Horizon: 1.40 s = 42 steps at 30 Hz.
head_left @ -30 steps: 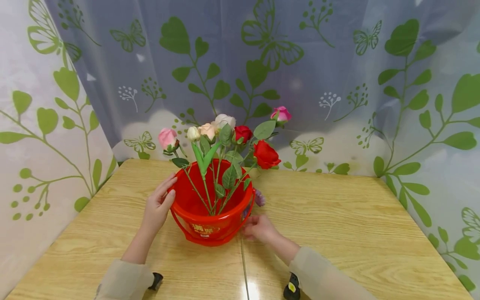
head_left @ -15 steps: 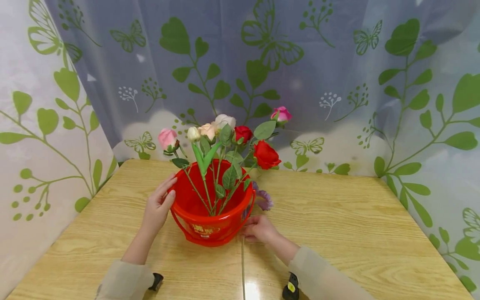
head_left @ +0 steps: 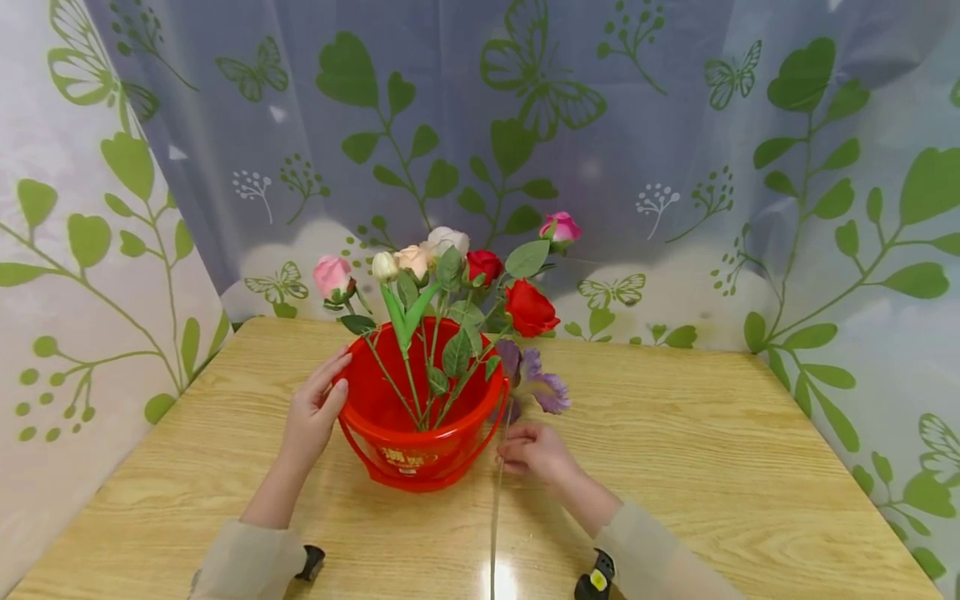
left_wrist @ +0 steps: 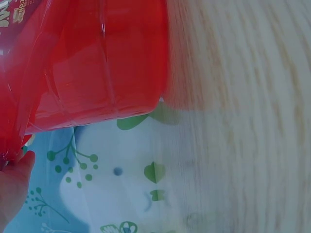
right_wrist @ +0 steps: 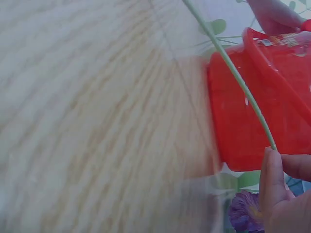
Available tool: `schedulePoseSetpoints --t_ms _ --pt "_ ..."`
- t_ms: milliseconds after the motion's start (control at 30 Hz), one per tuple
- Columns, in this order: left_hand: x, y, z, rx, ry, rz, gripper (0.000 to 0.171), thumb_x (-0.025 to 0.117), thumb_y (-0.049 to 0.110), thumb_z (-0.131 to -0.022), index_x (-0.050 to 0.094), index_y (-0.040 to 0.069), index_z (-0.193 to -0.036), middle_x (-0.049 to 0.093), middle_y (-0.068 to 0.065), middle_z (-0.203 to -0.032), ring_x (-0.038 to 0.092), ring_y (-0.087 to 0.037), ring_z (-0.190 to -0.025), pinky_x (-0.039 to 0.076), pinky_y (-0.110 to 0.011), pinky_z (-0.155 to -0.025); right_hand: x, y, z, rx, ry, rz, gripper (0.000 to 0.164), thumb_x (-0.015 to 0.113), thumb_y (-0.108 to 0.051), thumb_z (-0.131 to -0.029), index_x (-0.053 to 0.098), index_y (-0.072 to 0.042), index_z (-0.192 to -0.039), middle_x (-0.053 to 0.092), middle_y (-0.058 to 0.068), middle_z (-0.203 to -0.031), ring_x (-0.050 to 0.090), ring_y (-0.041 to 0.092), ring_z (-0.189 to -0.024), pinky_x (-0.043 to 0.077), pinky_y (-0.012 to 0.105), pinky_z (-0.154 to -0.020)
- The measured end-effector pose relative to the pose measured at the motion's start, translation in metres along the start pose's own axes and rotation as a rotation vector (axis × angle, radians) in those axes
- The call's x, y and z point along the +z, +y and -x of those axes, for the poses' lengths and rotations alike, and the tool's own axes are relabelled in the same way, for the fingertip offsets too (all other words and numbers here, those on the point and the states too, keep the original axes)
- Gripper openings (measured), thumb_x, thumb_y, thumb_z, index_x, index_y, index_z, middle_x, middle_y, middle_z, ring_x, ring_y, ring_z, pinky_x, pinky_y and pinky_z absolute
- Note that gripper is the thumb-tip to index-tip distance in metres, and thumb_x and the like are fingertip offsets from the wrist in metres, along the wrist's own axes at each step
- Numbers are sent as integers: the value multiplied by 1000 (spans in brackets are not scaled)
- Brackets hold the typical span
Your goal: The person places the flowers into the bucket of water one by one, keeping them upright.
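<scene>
A red plastic bucket (head_left: 408,458) stands on the table, holding several flowers, among them a red rose (head_left: 531,308), a pink rose (head_left: 332,277) and a white tulip (head_left: 385,267). My left hand (head_left: 309,417) rests against the bucket's left rim with fairly straight fingers. To the right of the bucket, my right hand (head_left: 538,454) pinches the long green stem of a purple iris (head_left: 551,392). Its bloom is beside the bucket's right side, partly hidden by the rim. In the right wrist view, the stem (right_wrist: 238,75) passes between thumb and fingers, and the iris bloom (right_wrist: 245,211) shows below.
The bucket's red handle (head_left: 480,454) hangs down across its front. Behind the wooden table (head_left: 690,450) hangs a curtain (head_left: 645,150) printed with leaves and butterflies. A peach rose (head_left: 412,260) and a magenta rose (head_left: 561,227) rise above the bucket.
The right hand has shifted slightly right, and the purple iris has come further out from behind the bucket, rising up and to the right. The left hand stays on the rim.
</scene>
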State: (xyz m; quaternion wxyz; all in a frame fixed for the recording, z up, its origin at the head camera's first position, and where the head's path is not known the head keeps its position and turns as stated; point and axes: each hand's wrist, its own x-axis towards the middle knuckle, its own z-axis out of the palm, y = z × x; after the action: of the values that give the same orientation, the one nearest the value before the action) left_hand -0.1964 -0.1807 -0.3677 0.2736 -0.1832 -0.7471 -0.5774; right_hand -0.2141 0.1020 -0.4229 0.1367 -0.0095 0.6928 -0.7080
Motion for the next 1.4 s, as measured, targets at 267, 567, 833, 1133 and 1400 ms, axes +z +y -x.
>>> schedulePoseSetpoints --t_ms 267,567,833,1133,1400 --pt "0 0 0 -2 -2 10 32 44 -15 -83 47 -19 -114 39 -33 -125 39 -1 -113 35 -8 -87 -12 -10 11 -26 26 -33 29 51 11 -81 42 20 -107 62 8 -74 60 14 -66 52 22 -59" --pt "0 -1 0 1 1 -1 31 44 -15 -83 47 -19 -114 40 -32 -125 41 -6 -114 36 -9 -86 -23 -21 17 -42 110 -51 25 52 11 -81 47 15 -105 64 9 -75 61 14 -66 52 21 -59" --pt "0 -1 0 8 1 -4 31 44 -15 -83 46 -21 -113 39 -35 -124 40 -5 -114 35 -9 -87 -35 -36 24 -72 160 -71 25 51 11 -82 46 15 -106 63 6 -77 62 14 -71 51 20 -62" --pt "-3 -25 0 -9 9 5 33 46 -12 -84 50 -13 -117 41 -27 -127 40 -7 -116 36 -10 -88 -46 -62 33 -134 171 -84 26 51 8 -84 42 13 -109 63 1 -77 62 12 -72 52 22 -66" --pt "-4 -32 0 6 6 -1 33 47 -10 -85 51 -9 -118 43 -24 -128 39 -6 -116 36 -11 -88 -44 -81 41 -199 186 -46 28 53 5 -84 45 11 -110 62 -1 -76 62 13 -73 52 26 -69"
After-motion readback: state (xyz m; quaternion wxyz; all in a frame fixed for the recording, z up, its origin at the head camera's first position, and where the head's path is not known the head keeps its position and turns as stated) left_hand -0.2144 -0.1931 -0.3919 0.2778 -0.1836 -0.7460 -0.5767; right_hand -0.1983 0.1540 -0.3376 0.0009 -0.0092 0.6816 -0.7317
